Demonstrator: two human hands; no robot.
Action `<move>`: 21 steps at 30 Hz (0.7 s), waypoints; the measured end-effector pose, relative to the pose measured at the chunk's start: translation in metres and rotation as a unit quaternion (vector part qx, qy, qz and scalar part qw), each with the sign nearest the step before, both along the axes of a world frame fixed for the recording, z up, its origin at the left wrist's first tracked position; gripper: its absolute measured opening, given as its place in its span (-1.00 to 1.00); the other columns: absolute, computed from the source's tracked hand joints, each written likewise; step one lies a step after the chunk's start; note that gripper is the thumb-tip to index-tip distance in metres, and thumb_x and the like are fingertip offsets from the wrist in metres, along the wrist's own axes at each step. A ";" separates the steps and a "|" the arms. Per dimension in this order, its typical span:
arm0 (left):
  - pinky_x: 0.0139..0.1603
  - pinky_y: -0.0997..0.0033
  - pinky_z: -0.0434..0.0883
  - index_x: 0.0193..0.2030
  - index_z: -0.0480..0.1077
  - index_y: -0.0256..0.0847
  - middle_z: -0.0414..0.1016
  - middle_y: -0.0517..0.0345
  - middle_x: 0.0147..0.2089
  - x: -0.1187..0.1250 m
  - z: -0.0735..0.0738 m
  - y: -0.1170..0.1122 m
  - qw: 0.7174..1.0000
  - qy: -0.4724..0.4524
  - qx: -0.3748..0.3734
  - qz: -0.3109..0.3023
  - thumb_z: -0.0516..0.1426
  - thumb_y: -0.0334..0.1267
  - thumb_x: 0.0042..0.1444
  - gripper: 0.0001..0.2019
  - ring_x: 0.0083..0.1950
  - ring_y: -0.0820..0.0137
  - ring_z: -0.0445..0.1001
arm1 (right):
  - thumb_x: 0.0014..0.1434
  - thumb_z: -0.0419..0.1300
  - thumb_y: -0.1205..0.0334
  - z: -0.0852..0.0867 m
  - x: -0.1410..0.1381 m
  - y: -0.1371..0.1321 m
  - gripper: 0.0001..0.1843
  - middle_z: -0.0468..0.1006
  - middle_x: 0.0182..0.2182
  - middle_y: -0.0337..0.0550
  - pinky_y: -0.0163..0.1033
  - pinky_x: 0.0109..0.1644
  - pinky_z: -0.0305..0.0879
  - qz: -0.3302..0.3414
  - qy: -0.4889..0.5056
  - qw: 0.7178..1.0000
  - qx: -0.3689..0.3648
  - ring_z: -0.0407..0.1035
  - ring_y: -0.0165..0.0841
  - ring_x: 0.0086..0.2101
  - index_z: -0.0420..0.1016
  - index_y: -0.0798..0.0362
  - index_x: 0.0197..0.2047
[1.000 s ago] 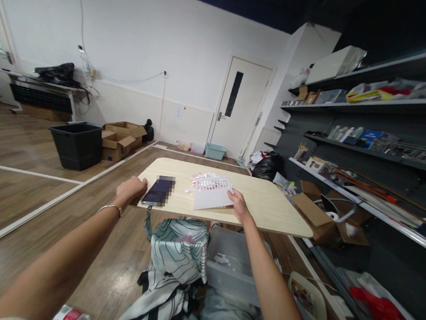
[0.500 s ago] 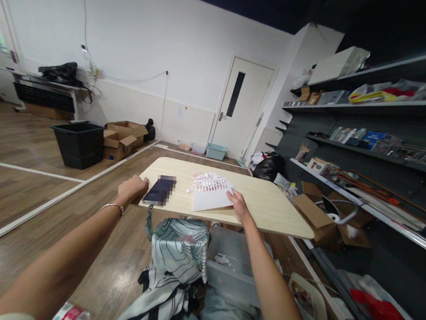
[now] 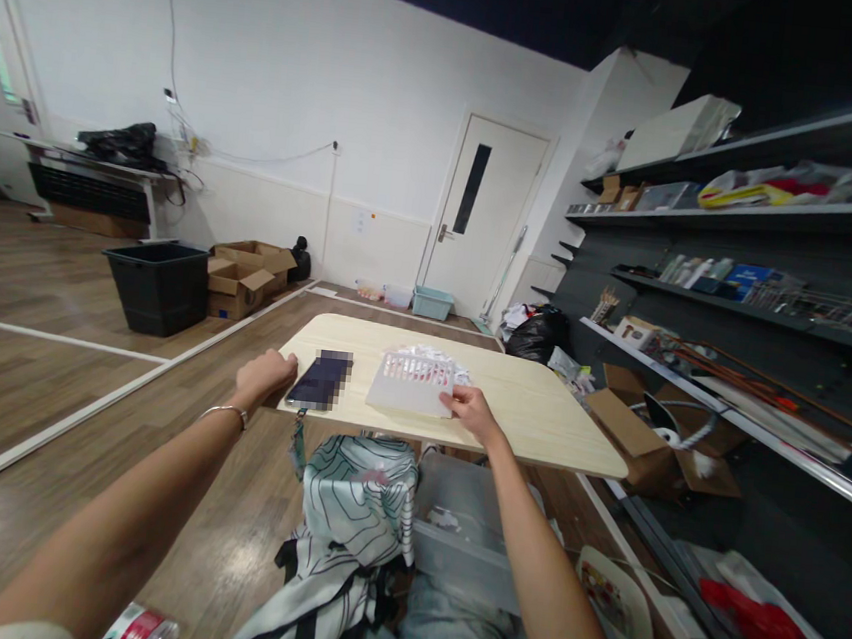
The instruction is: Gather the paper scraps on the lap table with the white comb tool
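phone beside basket (table)

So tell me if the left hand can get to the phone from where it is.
Probably yes. The left hand rests on the table's near edge, right beside the phone, with nothing between them. The right hand is on the white basket further right, out of the way.

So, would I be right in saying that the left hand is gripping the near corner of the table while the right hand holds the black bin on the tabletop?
Not quite. The head view shows the right hand holding a white slotted basket on the table, not the black bin, which stands on the floor at the left. The left hand does grip the table's near corner.
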State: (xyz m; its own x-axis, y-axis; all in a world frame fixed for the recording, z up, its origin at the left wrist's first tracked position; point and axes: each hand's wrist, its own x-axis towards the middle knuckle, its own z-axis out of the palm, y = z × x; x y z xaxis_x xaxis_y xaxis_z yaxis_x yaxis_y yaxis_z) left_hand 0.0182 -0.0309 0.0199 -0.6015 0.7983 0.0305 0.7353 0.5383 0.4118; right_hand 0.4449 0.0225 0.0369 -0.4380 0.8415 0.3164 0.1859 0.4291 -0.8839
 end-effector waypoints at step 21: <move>0.01 -0.04 0.46 0.17 0.49 -0.50 0.58 -0.53 0.10 0.000 0.000 -0.001 1.000 0.001 0.001 -0.003 -0.14 0.07 0.29 -0.31 0.11 -0.20 0.58 | -0.11 0.41 -0.40 0.007 0.004 -0.007 -0.34 0.26 -0.60 -0.30 -0.30 -0.43 0.01 0.073 -0.070 0.995 -0.025 0.09 -0.45 -0.50 0.44 0.09 -0.58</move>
